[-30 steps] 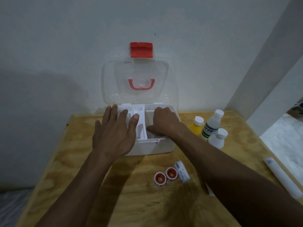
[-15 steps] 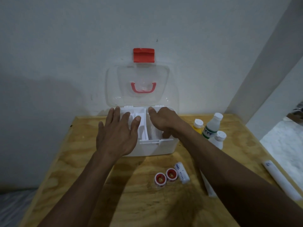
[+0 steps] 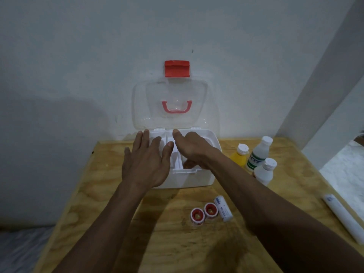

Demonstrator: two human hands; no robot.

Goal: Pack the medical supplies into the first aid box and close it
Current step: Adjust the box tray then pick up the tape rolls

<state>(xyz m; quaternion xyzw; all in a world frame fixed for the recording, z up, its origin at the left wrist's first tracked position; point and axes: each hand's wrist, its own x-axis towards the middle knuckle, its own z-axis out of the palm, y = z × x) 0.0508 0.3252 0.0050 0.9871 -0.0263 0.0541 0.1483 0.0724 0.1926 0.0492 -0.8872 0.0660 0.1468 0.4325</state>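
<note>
1. Packing is only at its beginning: the first aid box [image 3: 185, 177] stands open at the back of the wooden table [image 3: 118, 223], against the wall, and its clear lid [image 3: 171, 103] with the red latch [image 3: 176, 68] stands upright.
2. Your left hand [image 3: 146, 164] lies flat over the left part of the box, with the fingers spread and nothing in it.
3. Your right hand [image 3: 192, 147] is over the right compartment, palm down and fingers bent downward. I cannot tell if it holds something, because the fingers are hidden under the hand.
4. The white divider tray [image 3: 177, 162] is visible between your two hands, and what shows of it looks empty.
5. All supplies are outside the box. The yellow bottle [image 3: 238, 157], the tall white bottle [image 3: 258, 153] and the small white bottle [image 3: 264, 171] stand just beside the box, on its right.
6. The two red-and-white tape rolls [image 3: 203, 213] and the small white roll [image 3: 223, 210] lie in front of the box; the long white roll [image 3: 343, 217] lies at the right edge of the table.
7. I judge that you are preparing the inside of the box. The next move calls for taking the nearest supply with your right hand and putting it into a free compartment, while your left hand keeps the box steady.
</note>
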